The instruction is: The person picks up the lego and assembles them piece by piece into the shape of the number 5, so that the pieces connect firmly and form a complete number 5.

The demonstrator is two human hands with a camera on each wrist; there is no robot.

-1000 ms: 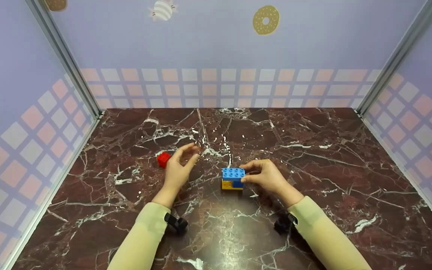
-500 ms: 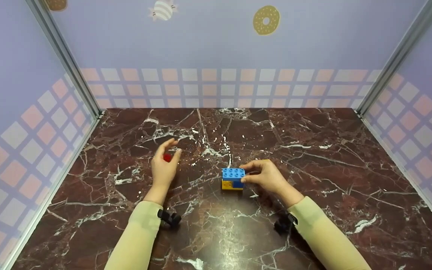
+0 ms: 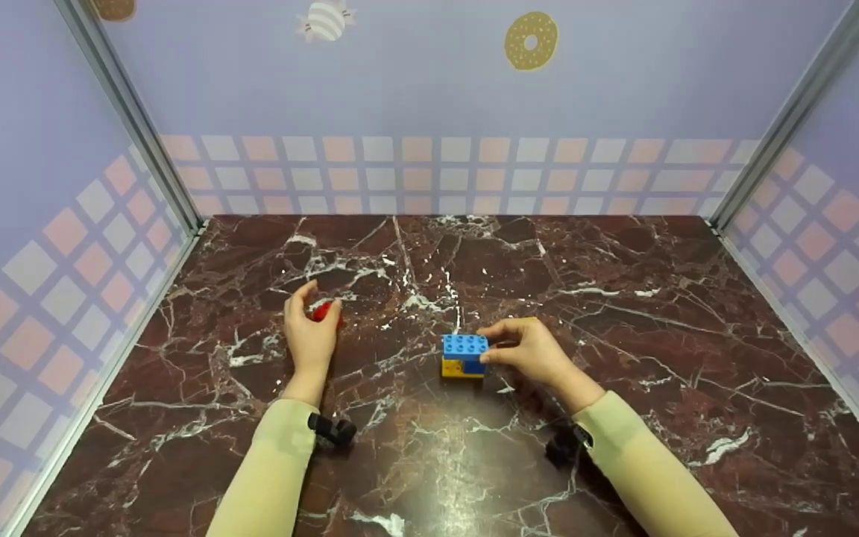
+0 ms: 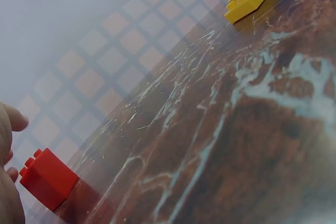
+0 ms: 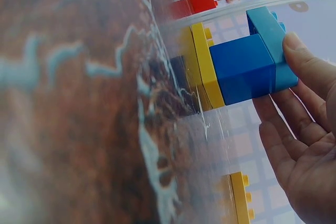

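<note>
In the head view, my left hand (image 3: 309,341) is at a red toy brick (image 3: 323,312), its fingers on the far left side and the thumb on the right. The left wrist view shows the fingertips just above the studs of this brick (image 4: 48,179), not closed on it. My right hand (image 3: 535,353) pinches the right end of a light blue brick (image 3: 464,343) between thumb and fingers. That brick tops a small stack: a dark blue block (image 5: 243,70) beneath it, then a flat yellow brick (image 5: 203,65) on the table.
Another yellow brick (image 5: 240,199) lies beyond my right hand, mostly hidden by it in the head view. The dark marbled tabletop (image 3: 429,447) is enclosed by patterned panels (image 3: 429,89) at the back and sides.
My left hand has moved left and around the red brick, which stays about where it was. The right hand and the stack have held still.
</note>
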